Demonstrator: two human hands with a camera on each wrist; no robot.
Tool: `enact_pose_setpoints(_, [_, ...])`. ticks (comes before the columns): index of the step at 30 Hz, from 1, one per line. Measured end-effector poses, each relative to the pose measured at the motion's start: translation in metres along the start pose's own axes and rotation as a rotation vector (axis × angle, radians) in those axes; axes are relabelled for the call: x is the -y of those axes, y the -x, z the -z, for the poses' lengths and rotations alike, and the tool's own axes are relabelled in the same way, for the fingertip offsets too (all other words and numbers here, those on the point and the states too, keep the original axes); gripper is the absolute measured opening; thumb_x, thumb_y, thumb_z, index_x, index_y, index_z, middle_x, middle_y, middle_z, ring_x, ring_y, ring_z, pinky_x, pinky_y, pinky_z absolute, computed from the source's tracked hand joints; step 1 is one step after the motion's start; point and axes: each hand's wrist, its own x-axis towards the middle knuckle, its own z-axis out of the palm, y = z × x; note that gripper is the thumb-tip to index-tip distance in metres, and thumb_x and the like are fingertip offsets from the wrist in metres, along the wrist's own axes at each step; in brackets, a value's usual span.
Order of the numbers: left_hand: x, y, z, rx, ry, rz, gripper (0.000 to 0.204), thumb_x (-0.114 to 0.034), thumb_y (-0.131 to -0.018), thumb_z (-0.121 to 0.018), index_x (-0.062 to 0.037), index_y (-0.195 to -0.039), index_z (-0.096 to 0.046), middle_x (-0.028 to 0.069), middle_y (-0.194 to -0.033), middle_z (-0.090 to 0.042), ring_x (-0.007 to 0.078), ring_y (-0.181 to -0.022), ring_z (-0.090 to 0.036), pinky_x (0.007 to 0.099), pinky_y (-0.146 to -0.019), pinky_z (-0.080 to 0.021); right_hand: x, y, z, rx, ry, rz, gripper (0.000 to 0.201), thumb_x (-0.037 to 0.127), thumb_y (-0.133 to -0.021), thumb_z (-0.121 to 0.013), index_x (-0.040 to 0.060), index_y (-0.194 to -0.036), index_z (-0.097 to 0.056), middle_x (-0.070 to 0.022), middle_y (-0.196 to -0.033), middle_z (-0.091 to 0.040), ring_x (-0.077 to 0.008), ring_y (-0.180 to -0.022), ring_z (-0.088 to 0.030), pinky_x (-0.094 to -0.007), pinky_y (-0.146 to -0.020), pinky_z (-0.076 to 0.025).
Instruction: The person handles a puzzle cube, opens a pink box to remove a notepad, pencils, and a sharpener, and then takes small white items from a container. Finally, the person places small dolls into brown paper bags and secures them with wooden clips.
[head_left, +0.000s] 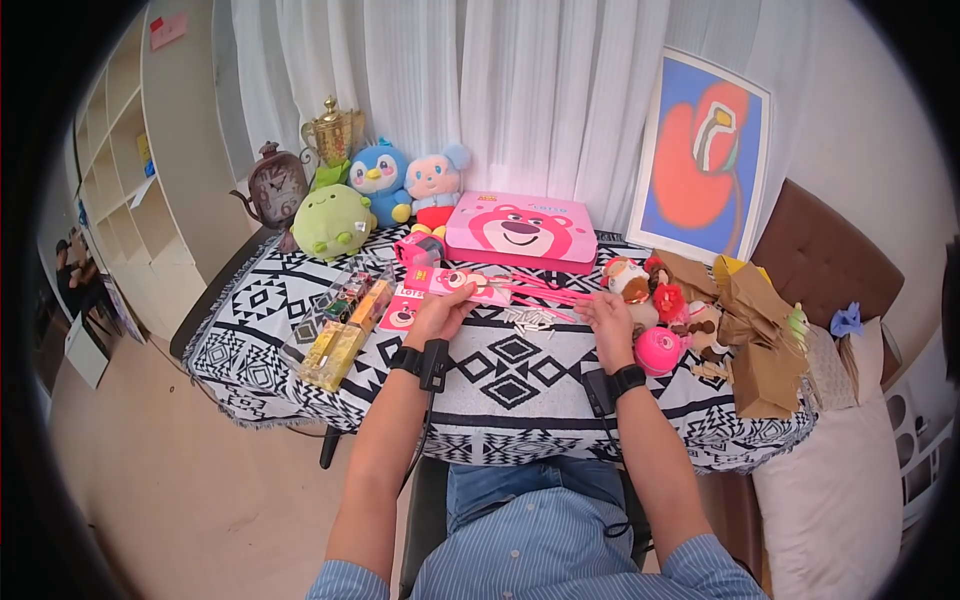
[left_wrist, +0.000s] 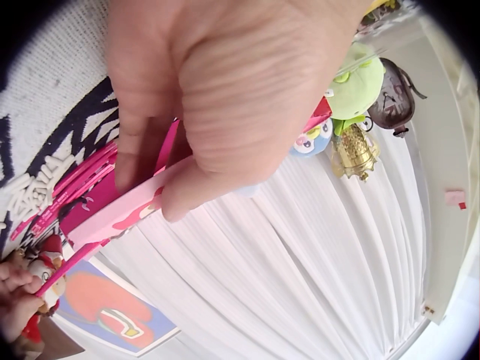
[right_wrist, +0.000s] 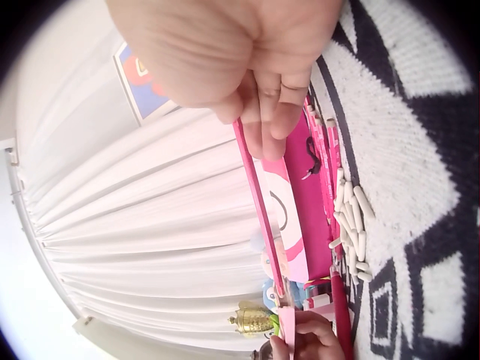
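Observation:
My left hand (head_left: 445,312) holds a slim pink bear-print box (head_left: 428,280), thumb on its face and fingers behind, as the left wrist view shows. My right hand (head_left: 608,325) pinches one end of a pink pencil (right_wrist: 259,206) between thumb and fingertips. The pencil's far end meets the mouth of the slim box in the right wrist view. Several more pink pencils (right_wrist: 331,161) lie on the cloth behind. Small white cylinders (right_wrist: 352,225) are scattered close by them, between my two hands in the head view.
Behind the pencils sits a large pink bear box (head_left: 520,250). Plush toys (head_left: 335,222) and a gold trophy (head_left: 333,132) stand at back left. Yellow packets (head_left: 330,355) lie left; a pink ball (head_left: 658,351), small dolls and brown paper bags (head_left: 765,375) crowd the right.

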Motion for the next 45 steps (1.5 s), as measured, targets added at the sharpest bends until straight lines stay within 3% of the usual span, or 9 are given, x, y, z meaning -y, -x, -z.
enact_pose_setpoints(5, [-0.002, 0.009, -0.013, 0.055, -0.037, 0.032, 0.039, 0.002, -0.088, -0.059, 0.0006, -0.125, -0.049, 0.0106, -0.115, -0.058, 0.0193, -0.102, -0.060, 0.0334, -0.096, -0.049, 0.000, 0.002, -0.001, 0.035, 0.018, -0.005, 0.020, 0.015, -0.096, -0.053, -0.0008, -0.108, -0.052, -0.0142, -0.098, -0.065, -0.0192, -0.087, -0.063, -0.0270, -0.075, -0.048])
enact_pose_setpoints(13, [-0.001, 0.009, -0.014, 0.097, -0.096, 0.059, 0.031, 0.003, -0.087, -0.061, 0.0040, -0.117, -0.052, 0.0140, -0.114, -0.060, 0.0218, -0.104, -0.061, 0.0333, -0.092, -0.053, -0.001, 0.009, -0.009, 0.467, 0.156, -0.114, 0.018, 0.010, -0.093, -0.058, -0.0018, -0.106, -0.061, -0.0114, -0.096, -0.068, -0.0157, -0.085, -0.064, -0.0253, -0.072, -0.048])
enact_pose_setpoints(23, [-0.004, 0.020, -0.025, 0.135, -0.166, 0.192, 0.025, 0.001, -0.087, -0.061, 0.0069, -0.111, -0.056, 0.0173, -0.108, -0.063, 0.0242, -0.098, -0.064, 0.0314, -0.089, -0.056, 0.016, 0.022, -0.021, 0.510, -0.015, -0.280, 0.023, 0.009, -0.092, -0.059, -0.0057, -0.109, -0.060, -0.0167, -0.102, -0.067, -0.0198, -0.087, -0.065, -0.0274, -0.076, -0.050])
enact_pose_setpoints(28, [-0.001, 0.025, -0.031, 0.194, -0.140, 0.342, 0.023, 0.005, -0.087, -0.059, 0.0079, -0.110, -0.056, 0.0181, -0.109, -0.063, 0.0254, -0.101, -0.064, 0.0328, -0.093, -0.054, 0.015, 0.019, -0.019, 0.652, 0.211, -0.303, 0.017, 0.010, -0.093, -0.058, -0.0032, -0.103, -0.060, -0.0132, -0.093, -0.067, -0.0161, -0.081, -0.063, -0.0254, -0.071, -0.049])
enact_pose_setpoints(33, [-0.006, 0.031, -0.038, 0.186, -0.131, 0.389, 0.021, 0.002, -0.089, -0.058, 0.0071, -0.110, -0.055, 0.0169, -0.109, -0.063, 0.0261, -0.101, -0.064, 0.0342, -0.093, -0.054, 0.012, 0.020, -0.020, 0.623, 0.254, -0.269, 0.015, 0.010, -0.092, -0.058, -0.0027, -0.099, -0.061, -0.0109, -0.087, -0.067, -0.0139, -0.076, -0.062, -0.0237, -0.067, -0.048])
enact_pose_setpoints(36, [-0.004, 0.024, -0.036, 0.223, 0.002, 0.324, 0.023, -0.005, -0.091, -0.059, 0.0050, -0.111, -0.055, 0.0150, -0.107, -0.063, 0.0250, -0.099, -0.064, 0.0336, -0.090, -0.055, 0.010, 0.018, -0.020, 0.511, 0.171, -0.273, 0.015, 0.009, -0.093, -0.056, -0.0029, -0.101, -0.060, -0.0112, -0.089, -0.066, -0.0147, -0.074, -0.062, -0.0238, -0.067, -0.048])
enact_pose_setpoints(39, [-0.004, 0.012, -0.021, 0.046, -0.037, 0.117, 0.027, -0.009, -0.090, -0.062, 0.0035, -0.113, -0.055, 0.0126, -0.108, -0.062, 0.0195, -0.096, -0.064, 0.0315, -0.087, -0.055, 0.009, 0.016, -0.018, 0.353, 0.072, -0.256, 0.018, 0.010, -0.094, -0.054, -0.0028, -0.106, -0.058, -0.0108, -0.093, -0.065, -0.0160, -0.076, -0.062, -0.0249, -0.068, -0.048])
enact_pose_setpoints(43, [0.006, 0.008, -0.014, 0.066, -0.380, 0.060, 0.035, -0.005, -0.084, -0.068, 0.0040, -0.115, -0.053, 0.0126, -0.103, -0.065, 0.0191, -0.086, -0.067, 0.0278, -0.073, -0.058, 0.007, 0.012, -0.012, 0.219, -0.048, -0.172, 0.024, 0.014, -0.096, -0.052, -0.0038, -0.111, -0.056, -0.0097, -0.097, -0.064, -0.0166, -0.081, -0.061, -0.0267, -0.073, -0.048])
enact_pose_setpoints(45, [0.007, 0.009, -0.017, 0.228, -0.597, 0.242, 0.039, -0.005, -0.084, -0.068, 0.0063, -0.118, -0.052, 0.0123, -0.095, -0.067, 0.0207, -0.082, -0.067, 0.0277, -0.075, -0.056, 0.007, 0.011, -0.011, 0.237, -0.067, -0.169, 0.025, 0.015, -0.097, -0.051, -0.0023, -0.114, -0.055, -0.0104, -0.098, -0.064, -0.0172, -0.085, -0.061, -0.0276, -0.075, -0.048])
